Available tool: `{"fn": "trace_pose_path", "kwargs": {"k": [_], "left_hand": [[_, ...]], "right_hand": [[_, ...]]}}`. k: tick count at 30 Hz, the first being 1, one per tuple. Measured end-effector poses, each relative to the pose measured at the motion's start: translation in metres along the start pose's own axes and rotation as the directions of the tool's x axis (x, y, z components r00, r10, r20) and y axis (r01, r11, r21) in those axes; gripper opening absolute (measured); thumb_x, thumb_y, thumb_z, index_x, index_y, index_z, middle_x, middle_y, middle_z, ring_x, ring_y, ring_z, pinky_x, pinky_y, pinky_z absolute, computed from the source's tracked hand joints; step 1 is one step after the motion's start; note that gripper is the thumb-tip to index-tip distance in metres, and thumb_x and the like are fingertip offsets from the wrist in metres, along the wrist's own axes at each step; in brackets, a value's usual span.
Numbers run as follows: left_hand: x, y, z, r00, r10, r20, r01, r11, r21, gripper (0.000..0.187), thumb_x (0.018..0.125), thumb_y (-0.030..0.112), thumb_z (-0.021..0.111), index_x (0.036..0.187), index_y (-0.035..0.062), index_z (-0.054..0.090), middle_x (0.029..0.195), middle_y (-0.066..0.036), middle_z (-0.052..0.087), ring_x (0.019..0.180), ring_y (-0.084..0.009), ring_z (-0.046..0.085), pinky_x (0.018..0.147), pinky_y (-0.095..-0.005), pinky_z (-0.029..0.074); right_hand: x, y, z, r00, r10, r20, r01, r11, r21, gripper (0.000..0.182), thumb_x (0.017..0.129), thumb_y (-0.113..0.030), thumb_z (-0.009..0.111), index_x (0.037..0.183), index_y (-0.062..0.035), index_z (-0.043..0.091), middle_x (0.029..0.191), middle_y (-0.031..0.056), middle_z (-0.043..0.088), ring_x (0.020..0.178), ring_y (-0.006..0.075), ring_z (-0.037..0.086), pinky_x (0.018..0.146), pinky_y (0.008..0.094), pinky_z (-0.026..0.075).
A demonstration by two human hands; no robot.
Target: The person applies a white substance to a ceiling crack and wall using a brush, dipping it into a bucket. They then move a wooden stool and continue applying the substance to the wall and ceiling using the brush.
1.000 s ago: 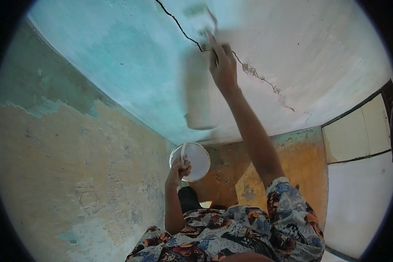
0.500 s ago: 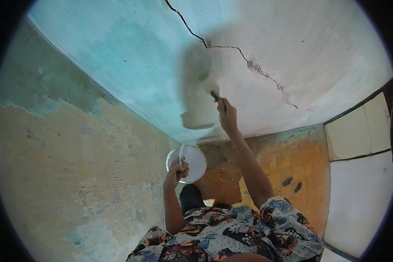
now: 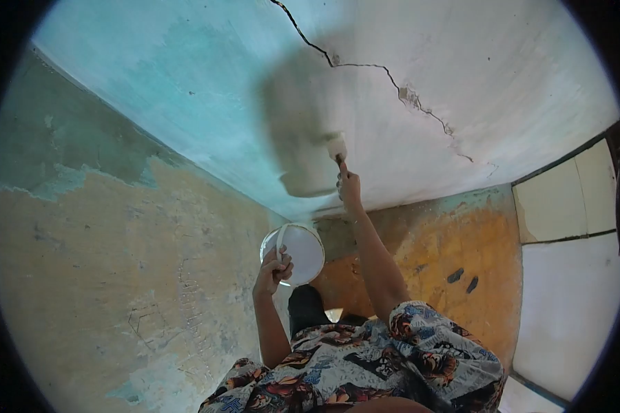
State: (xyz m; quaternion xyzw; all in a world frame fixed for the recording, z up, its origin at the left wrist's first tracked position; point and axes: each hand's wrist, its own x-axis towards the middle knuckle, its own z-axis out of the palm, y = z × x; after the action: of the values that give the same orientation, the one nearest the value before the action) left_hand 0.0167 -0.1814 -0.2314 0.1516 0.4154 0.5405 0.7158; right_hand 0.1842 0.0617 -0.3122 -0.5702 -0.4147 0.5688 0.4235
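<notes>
My right hand is closed around the dark handle of a paintbrush, whose pale, wide bristles point upward against the wall. That wall is turquoise on the left and whitish to the right, with my shadow falling around the brush. Lower left, my left hand grips the white handle of a paint bucket. White paint shows inside the bucket, which hangs near the corner where the walls meet.
A long dark crack runs across the upper painted wall. On the left stands a bare, scratched wall with peeling paint. Two dark slippers rest on the orange floor. Pale panels line the right side.
My right hand has shifted slightly left and down, and the brush, blurred before, now shows its bristles plainly. The bucket stays in my left hand, almost in the same place.
</notes>
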Motion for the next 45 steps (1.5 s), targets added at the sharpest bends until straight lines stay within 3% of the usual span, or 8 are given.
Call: {"fn": "trace_pose_path", "kwargs": {"k": [7,12,19,22,25,28,37,45], "left_hand": [[0.003,0.004,-0.008,1.0,-0.011,0.011,0.011,1.0,0.006,0.031,0.065,0.005,0.047,0.095,0.0097,0.039,0.06,0.003,0.027,0.047,-0.0072,0.024,0.043,-0.0209,0.02],[0.005,0.001,-0.011,1.0,0.001,-0.019,-0.001,1.0,0.018,0.031,0.064,0.004,0.047,0.094,0.0095,0.038,0.06,0.003,0.026,0.047,-0.0072,0.024,0.043,-0.0208,0.021],[0.006,0.006,-0.02,0.995,0.023,-0.1,-0.023,1.0,0.003,0.034,0.061,0.003,0.045,0.094,0.0085,0.037,0.06,0.003,0.025,0.047,-0.0076,0.023,0.043,-0.0203,0.021],[0.001,0.006,-0.023,0.998,0.022,-0.063,-0.022,1.0,-0.007,0.034,0.061,0.003,0.045,0.094,0.0083,0.037,0.06,0.003,0.026,0.047,-0.0074,0.024,0.043,-0.0202,0.021],[-0.003,0.007,-0.032,0.999,-0.011,-0.03,0.011,1.0,-0.005,0.043,0.058,0.006,0.047,0.1,0.0089,0.038,0.062,0.002,0.03,0.047,-0.0079,0.027,0.044,-0.0218,0.023],[-0.001,0.008,-0.028,0.998,-0.006,-0.055,0.007,1.0,0.023,0.042,0.058,0.006,0.047,0.099,0.0092,0.039,0.062,0.002,0.029,0.047,-0.0081,0.026,0.043,-0.0218,0.022],[0.002,0.006,-0.028,1.0,0.018,0.017,-0.018,0.999,-0.04,0.032,0.063,0.005,0.048,0.093,0.0114,0.037,0.06,0.003,0.026,0.047,-0.007,0.024,0.043,-0.0201,0.02],[0.002,-0.018,-0.017,0.997,0.061,-0.049,-0.064,0.997,-0.045,0.037,0.06,0.006,0.046,0.096,0.01,0.04,0.063,0.003,0.027,0.05,-0.0079,0.025,0.044,-0.0213,0.022]], "right_hand": [[-0.022,-0.119,-0.002,0.875,-0.479,-0.07,0.482,0.848,0.221,0.05,0.093,-0.047,0.043,0.059,-0.0102,0.041,0.049,-0.0058,0.032,0.042,0.0043,0.028,0.038,0.0235,0.021],[0.014,-0.134,0.01,0.865,-0.5,-0.037,0.501,0.861,0.085,0.053,0.094,-0.044,0.04,0.063,-0.0007,0.045,0.055,-0.0001,0.036,0.052,0.0096,0.037,0.047,0.028,0.031],[0.027,0.049,0.013,0.985,-0.12,-0.125,0.104,0.986,-0.127,0.062,0.091,-0.052,0.039,0.059,0.0007,0.05,0.051,0.002,0.041,0.046,0.0144,0.04,0.043,0.0313,0.034],[0.032,0.123,-0.004,0.93,0.349,-0.114,-0.362,0.924,-0.121,0.064,0.089,-0.054,0.041,0.056,-0.0006,0.05,0.05,0.0033,0.043,0.041,0.0175,0.041,0.039,0.0346,0.034],[0.035,0.107,0.0,0.942,0.284,-0.176,-0.285,0.958,0.018,0.059,0.088,-0.054,0.045,0.055,-0.0049,0.046,0.049,0.003,0.044,0.039,0.017,0.042,0.035,0.0343,0.033],[0.027,0.019,0.002,0.943,0.322,0.082,-0.332,0.93,0.16,0.053,0.089,-0.051,0.048,0.056,-0.0092,0.042,0.048,0.0002,0.04,0.037,0.0138,0.039,0.034,0.03,0.03],[-0.055,-0.178,-0.004,0.933,-0.289,0.214,0.208,0.919,0.335,0.042,0.091,-0.047,0.046,0.068,-0.0119,0.044,0.05,-0.0074,0.033,0.038,0.0028,0.029,0.035,0.0194,0.021],[0.051,0.075,0.008,0.983,-0.183,0.006,0.182,0.978,0.101,0.044,0.094,-0.038,0.044,0.103,0.0006,0.063,0.057,-0.0043,0.04,0.05,0.0062,0.039,0.043,0.0246,0.032]]}}
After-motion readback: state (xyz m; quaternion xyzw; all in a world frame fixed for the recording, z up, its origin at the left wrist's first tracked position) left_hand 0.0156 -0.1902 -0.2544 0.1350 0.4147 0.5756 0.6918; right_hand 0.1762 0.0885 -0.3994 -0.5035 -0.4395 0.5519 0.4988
